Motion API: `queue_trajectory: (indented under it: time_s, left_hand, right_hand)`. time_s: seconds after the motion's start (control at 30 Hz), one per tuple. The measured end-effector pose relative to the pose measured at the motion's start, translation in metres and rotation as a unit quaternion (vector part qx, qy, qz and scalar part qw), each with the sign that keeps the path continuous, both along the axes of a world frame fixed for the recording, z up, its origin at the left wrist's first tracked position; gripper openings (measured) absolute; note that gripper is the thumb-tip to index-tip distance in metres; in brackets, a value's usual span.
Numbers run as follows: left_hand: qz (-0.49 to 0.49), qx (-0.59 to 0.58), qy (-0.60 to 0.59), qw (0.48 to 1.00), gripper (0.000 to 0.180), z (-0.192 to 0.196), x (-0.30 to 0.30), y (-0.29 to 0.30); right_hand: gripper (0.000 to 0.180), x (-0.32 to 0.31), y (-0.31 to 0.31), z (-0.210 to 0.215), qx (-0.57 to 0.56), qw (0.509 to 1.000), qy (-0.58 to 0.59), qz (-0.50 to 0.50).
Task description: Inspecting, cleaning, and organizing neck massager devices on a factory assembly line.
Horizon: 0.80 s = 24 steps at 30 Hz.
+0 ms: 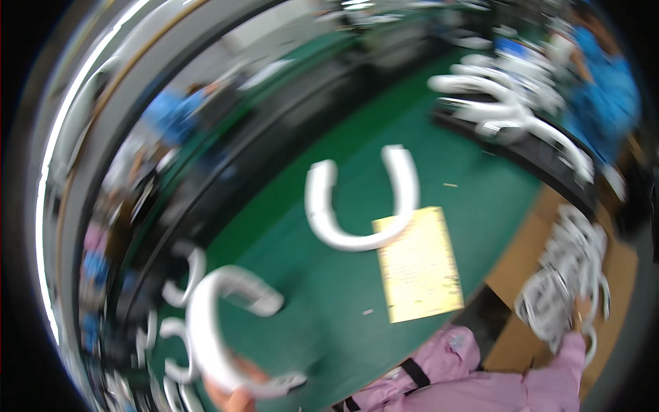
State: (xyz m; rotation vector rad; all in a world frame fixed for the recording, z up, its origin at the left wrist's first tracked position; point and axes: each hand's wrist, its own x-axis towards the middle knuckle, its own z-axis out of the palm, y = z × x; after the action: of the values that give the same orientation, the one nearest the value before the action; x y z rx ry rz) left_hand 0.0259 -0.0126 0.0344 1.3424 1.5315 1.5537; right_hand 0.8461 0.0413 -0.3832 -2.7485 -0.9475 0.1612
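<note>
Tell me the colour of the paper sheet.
Yellow; the paper sheet shows best in the head view.

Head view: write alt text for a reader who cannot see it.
The left hand holds a white U-shaped piece over a green table, while the right hand is at a heap of white items in a cardboard box. Another U-shaped piece overlaps a yellow sheet.

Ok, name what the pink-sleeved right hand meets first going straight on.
The right hand would likely first meet the heaped white, seemingly plastic-wrapped pieces in the brown cardboard box; blur leaves depth unclear.
</note>
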Motion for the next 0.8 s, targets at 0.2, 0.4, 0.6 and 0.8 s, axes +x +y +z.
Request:
queue_trajectory:
  time_s: [0.2,0.4,0.6,0.8]
  left_hand:
    - [-0.016,0.042,-0.120,0.992,0.073,0.002,0.028,0.006]
    - [-0.121,0.045,-0.148,0.980,0.077,-0.006,0.021,-0.006]
    - [-0.087,0.101,-0.286,0.949,0.076,-0.001,0.026,-0.001]
    - [-0.153,0.160,-0.375,0.900,0.076,0.008,0.038,0.008]
  right_hand:
    - [0.040,0.031,0.049,0.004,-0.034,0.996,-0.083,0.030]
    - [0.031,0.030,0.084,0.058,0.075,0.979,-0.184,0.054]
    - [0.023,-0.118,0.129,0.181,0.444,0.810,-0.278,0.263]
    - [0.030,-0.464,0.091,0.336,0.460,0.680,0.216,0.529]
